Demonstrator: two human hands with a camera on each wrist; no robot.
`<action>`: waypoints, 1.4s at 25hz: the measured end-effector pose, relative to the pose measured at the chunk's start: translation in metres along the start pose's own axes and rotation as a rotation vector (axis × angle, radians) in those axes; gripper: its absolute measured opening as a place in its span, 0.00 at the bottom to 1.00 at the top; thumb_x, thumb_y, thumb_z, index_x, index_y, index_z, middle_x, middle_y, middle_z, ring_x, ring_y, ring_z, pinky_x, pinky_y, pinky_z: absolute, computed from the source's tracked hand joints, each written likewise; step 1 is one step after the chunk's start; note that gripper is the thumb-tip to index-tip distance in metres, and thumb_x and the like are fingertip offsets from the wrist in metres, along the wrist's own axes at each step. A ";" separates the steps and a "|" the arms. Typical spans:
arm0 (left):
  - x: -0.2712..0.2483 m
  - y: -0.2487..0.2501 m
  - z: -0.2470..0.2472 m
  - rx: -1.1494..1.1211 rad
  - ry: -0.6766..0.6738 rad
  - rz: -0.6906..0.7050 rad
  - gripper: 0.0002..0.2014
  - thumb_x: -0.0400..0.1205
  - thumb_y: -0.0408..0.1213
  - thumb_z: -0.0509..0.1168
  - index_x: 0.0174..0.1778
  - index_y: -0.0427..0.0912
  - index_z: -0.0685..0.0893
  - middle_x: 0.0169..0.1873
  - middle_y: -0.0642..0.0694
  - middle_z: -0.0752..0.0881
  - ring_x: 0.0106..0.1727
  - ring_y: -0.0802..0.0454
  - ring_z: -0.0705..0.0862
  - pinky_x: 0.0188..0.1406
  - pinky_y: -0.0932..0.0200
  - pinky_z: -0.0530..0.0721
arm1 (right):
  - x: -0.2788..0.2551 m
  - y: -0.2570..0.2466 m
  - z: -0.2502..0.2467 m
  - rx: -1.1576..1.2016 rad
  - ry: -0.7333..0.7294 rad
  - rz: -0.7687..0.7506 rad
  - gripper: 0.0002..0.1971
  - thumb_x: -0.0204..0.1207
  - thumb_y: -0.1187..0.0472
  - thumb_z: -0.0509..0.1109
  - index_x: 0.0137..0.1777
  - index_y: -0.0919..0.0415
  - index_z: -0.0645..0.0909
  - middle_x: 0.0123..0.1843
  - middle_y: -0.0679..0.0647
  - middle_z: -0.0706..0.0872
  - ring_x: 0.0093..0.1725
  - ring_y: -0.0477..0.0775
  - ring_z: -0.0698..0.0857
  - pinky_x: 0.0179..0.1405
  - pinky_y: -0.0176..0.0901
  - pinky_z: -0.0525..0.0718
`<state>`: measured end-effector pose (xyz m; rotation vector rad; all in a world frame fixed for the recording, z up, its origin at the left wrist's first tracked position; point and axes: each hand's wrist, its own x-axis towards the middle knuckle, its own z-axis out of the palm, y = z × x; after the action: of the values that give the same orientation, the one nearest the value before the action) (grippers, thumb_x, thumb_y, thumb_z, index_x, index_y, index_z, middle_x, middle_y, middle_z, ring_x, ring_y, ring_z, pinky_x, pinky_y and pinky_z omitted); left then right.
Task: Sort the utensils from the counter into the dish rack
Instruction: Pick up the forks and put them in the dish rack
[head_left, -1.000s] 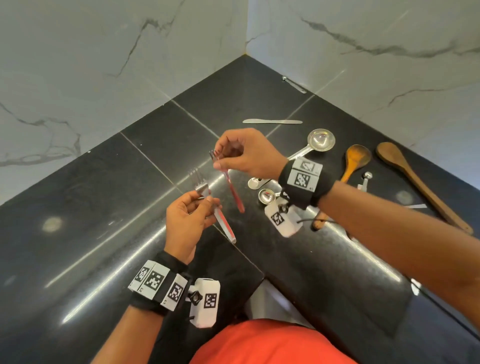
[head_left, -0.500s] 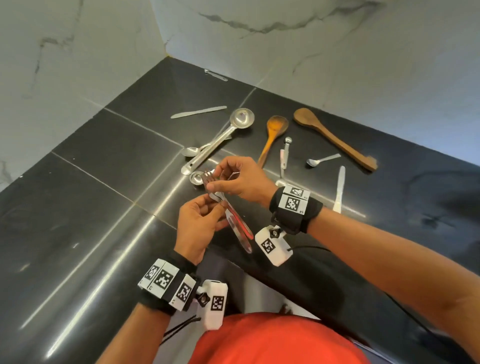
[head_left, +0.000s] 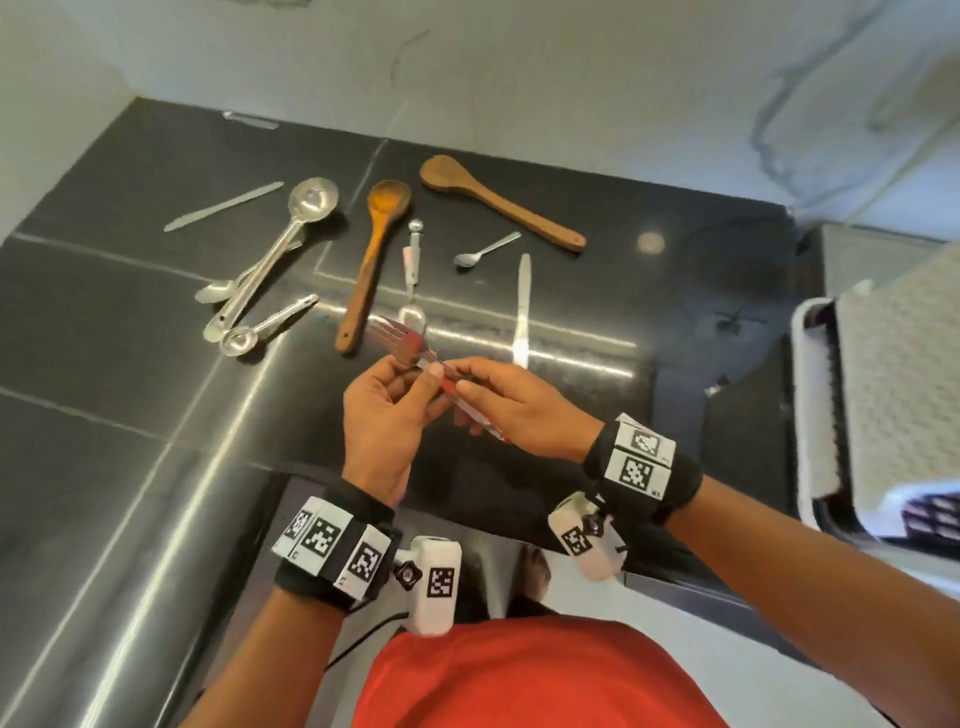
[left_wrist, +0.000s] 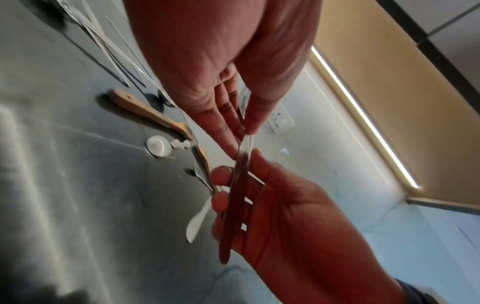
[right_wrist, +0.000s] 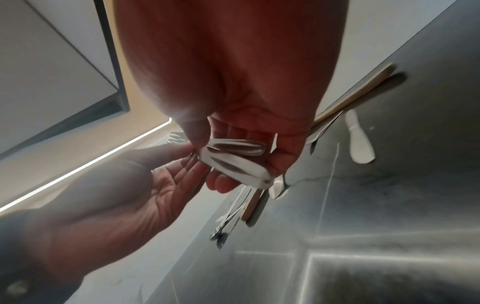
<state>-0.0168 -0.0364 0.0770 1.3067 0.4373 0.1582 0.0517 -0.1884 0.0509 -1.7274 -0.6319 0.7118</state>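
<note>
The person wears a red shirt (head_left: 540, 675) and the forearms are bare. On each wrist sits a black band (head_left: 670, 488) carrying white square tags with black-and-white coded patterns (head_left: 636, 473). Under each band hangs a small white camera box (head_left: 436, 584), also with such a tag, fixed by a black knob (head_left: 408, 574). A thin black cable (head_left: 363, 636) runs from the left one.

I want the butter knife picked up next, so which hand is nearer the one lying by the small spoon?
Right. The right hand is just below the butter knife's near tip; the left hand sits farther leftward.
</note>
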 end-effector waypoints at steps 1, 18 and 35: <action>-0.001 -0.002 0.012 -0.008 -0.034 -0.012 0.07 0.83 0.26 0.65 0.55 0.35 0.85 0.43 0.43 0.92 0.48 0.50 0.92 0.48 0.57 0.89 | -0.013 -0.001 -0.007 -0.036 0.061 0.001 0.14 0.89 0.59 0.58 0.70 0.57 0.80 0.44 0.61 0.86 0.40 0.53 0.85 0.44 0.49 0.87; -0.039 0.017 0.217 0.201 -0.782 0.158 0.05 0.80 0.32 0.72 0.50 0.43 0.88 0.44 0.39 0.93 0.44 0.51 0.89 0.42 0.54 0.86 | -0.303 -0.165 -0.200 -1.284 0.692 0.407 0.17 0.87 0.46 0.53 0.62 0.51 0.81 0.35 0.43 0.78 0.33 0.40 0.77 0.32 0.38 0.70; -0.062 0.017 0.372 0.390 -0.762 0.346 0.13 0.81 0.40 0.71 0.61 0.50 0.84 0.37 0.43 0.86 0.42 0.34 0.86 0.49 0.38 0.89 | -0.292 -0.110 -0.390 -1.374 -0.032 0.543 0.12 0.85 0.50 0.63 0.61 0.50 0.85 0.59 0.51 0.87 0.53 0.51 0.84 0.53 0.42 0.81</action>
<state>0.0773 -0.3880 0.1788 1.6997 -0.4319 -0.1495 0.1342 -0.6242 0.2810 -3.2454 -0.7307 0.6942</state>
